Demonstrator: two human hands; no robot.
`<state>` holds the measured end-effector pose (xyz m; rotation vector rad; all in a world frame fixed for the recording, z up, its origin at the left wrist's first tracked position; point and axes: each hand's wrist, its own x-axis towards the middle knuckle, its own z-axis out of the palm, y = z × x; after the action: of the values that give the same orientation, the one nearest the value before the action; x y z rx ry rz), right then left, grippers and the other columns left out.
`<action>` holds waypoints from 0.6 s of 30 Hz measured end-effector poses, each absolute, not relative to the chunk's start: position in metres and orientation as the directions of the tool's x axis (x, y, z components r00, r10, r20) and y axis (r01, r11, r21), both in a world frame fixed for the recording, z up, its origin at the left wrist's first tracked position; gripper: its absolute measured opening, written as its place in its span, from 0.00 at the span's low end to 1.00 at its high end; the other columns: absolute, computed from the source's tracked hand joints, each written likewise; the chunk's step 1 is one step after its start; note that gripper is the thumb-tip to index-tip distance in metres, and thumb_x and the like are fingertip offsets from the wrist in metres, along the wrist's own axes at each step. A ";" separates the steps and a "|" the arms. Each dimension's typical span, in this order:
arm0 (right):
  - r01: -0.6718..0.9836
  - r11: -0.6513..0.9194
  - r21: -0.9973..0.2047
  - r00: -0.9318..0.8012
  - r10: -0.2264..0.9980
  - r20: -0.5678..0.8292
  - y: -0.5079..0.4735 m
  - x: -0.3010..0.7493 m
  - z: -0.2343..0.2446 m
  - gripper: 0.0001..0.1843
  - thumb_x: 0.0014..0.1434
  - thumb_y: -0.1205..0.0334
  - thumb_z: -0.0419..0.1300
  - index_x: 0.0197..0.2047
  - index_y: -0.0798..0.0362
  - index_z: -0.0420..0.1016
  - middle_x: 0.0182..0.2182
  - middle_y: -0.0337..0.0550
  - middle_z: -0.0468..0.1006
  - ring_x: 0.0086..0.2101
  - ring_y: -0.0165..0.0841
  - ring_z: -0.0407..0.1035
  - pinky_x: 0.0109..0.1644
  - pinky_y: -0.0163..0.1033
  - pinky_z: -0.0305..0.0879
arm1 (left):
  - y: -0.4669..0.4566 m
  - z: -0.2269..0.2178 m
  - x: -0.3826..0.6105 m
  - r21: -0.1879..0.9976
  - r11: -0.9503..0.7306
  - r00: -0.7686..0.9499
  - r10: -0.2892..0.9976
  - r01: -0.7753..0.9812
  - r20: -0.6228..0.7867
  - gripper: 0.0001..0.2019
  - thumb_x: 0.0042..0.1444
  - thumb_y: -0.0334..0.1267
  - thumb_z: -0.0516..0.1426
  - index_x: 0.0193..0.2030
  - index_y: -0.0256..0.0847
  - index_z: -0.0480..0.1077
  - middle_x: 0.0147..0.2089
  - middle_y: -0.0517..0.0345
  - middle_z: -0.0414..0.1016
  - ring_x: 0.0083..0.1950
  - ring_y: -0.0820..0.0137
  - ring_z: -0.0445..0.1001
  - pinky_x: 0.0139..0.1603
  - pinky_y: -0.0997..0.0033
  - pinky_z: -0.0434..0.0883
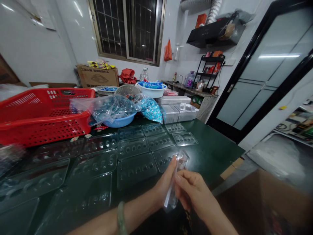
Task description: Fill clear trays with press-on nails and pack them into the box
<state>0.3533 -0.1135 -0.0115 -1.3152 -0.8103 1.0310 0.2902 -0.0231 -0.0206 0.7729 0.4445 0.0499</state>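
Observation:
My left hand [165, 182] is closed around a small stack of clear plastic trays [181, 159], held on edge above the green table. Against the near side of the same stack, my right hand [192, 187] pinches with thumb and fingers. Clear moulded blister trays [137, 168] lie flat in rows on the table to the left of my hands, each with a line of bumps. One such tray [185, 139] rests just beyond the held stack. A green bangle [121, 218] is on my left wrist.
A red plastic basket [46, 130] stands at the left. Along the back are a blue basin [119, 121] under clear film, a bag of turquoise pieces [151, 109] and stacked clear trays [179, 112]. An open cardboard box [266, 199] sits at the lower right, below the green tabletop [215, 147].

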 end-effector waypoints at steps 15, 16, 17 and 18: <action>-0.154 -0.018 -0.988 0.378 0.923 -0.076 -0.113 0.350 -0.015 0.20 0.58 0.51 0.55 0.23 0.57 0.65 0.12 0.31 0.63 0.10 0.20 0.56 0.12 0.24 0.46 | -0.025 -0.016 0.287 0.666 0.742 0.923 0.204 0.073 -0.328 0.36 0.52 0.65 0.42 0.50 0.33 0.66 0.20 0.56 0.70 0.20 0.69 0.71 0.19 0.75 0.67; -0.163 -0.015 -0.987 0.374 0.924 -0.076 -0.113 0.350 -0.016 0.19 0.58 0.51 0.56 0.24 0.57 0.65 0.13 0.32 0.65 0.10 0.20 0.56 0.12 0.24 0.46 | -0.025 -0.016 0.287 0.670 0.738 0.930 0.187 0.080 -0.317 0.38 0.51 0.67 0.42 0.49 0.32 0.66 0.20 0.55 0.70 0.20 0.69 0.70 0.18 0.75 0.66; -0.170 -0.012 -0.985 0.372 0.925 -0.076 -0.113 0.351 -0.016 0.19 0.58 0.51 0.56 0.24 0.57 0.66 0.14 0.33 0.66 0.10 0.19 0.56 0.12 0.24 0.46 | -0.025 -0.016 0.286 0.673 0.734 0.936 0.167 0.092 -0.311 0.39 0.49 0.68 0.42 0.48 0.32 0.66 0.20 0.55 0.70 0.19 0.69 0.70 0.17 0.75 0.66; -0.179 -0.011 -0.984 0.373 0.925 -0.078 -0.113 0.351 -0.017 0.18 0.57 0.51 0.57 0.24 0.57 0.66 0.16 0.34 0.68 0.10 0.19 0.57 0.11 0.24 0.46 | -0.025 -0.016 0.286 0.676 0.729 0.939 0.149 0.108 -0.311 0.39 0.49 0.69 0.41 0.48 0.32 0.66 0.20 0.55 0.70 0.18 0.69 0.70 0.16 0.75 0.65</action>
<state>0.3508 -0.1127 -0.0171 -1.2724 -0.7761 1.0291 0.2857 -0.0247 -0.0164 0.7580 0.3602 0.0232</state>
